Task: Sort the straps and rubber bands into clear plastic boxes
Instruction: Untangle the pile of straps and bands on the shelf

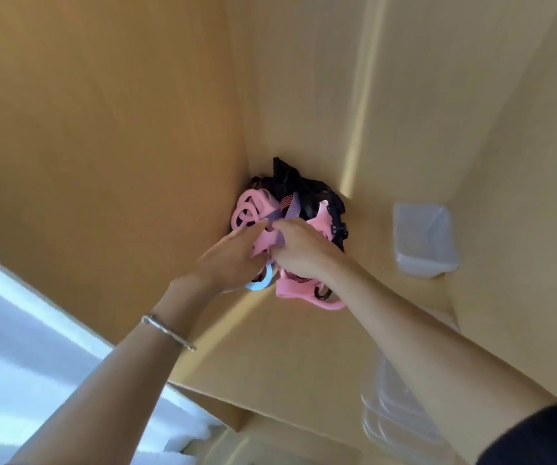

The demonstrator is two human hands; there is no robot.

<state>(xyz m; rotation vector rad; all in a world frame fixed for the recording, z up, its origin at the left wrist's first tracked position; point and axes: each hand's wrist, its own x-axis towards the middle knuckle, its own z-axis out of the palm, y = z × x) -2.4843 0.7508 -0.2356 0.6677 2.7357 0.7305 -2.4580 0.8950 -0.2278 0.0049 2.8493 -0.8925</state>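
Note:
A tangled pile of straps and bands lies in the far corner of a large cardboard box: pink bands, black straps, a purple striped strap and a light blue ring. Both hands reach into the pile. My left hand grips pink bands, with the blue ring under its palm. My right hand has its fingers curled round the purple strap and pink bands. A clear plastic box stands empty to the right of the pile.
The cardboard box walls rise on the left and right of the pile. More clear plastic containers sit stacked at the lower right, under my right forearm. A white surface shows outside the box at lower left.

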